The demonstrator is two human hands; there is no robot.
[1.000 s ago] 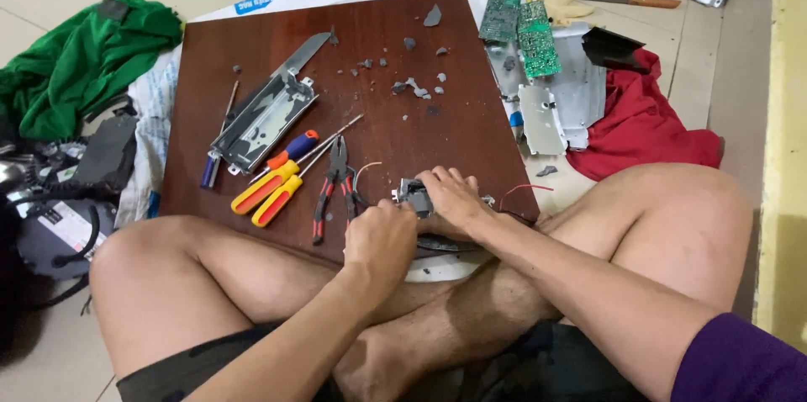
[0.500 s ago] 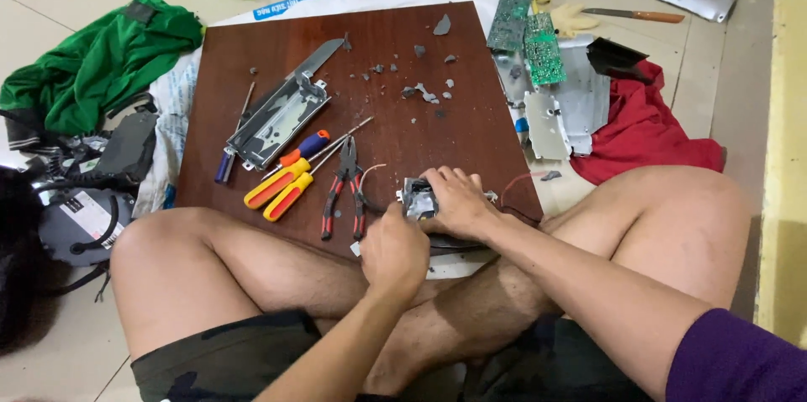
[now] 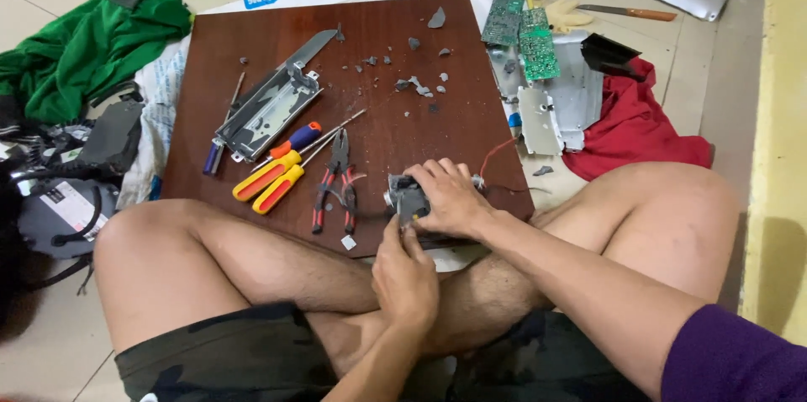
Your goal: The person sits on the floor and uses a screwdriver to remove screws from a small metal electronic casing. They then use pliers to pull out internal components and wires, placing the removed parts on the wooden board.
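We sit cross-legged at the brown board (image 3: 370, 141). Right hand (image 3: 450, 196) stays clamped over the small grey part (image 3: 409, 198) at the board's near edge; left hand (image 3: 408, 276) has shifted under it, fingers pinching its near side. Red pliers (image 3: 336, 183) & screwdrivers (image 3: 277, 179) lie unmoved, just left.

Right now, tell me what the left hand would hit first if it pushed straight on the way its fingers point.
The left hand points up the board, fingertips already at the small grey metal part that the right hand clamps. It would press into that part first; beyond lies the brown wooden board, though depth is unclear.
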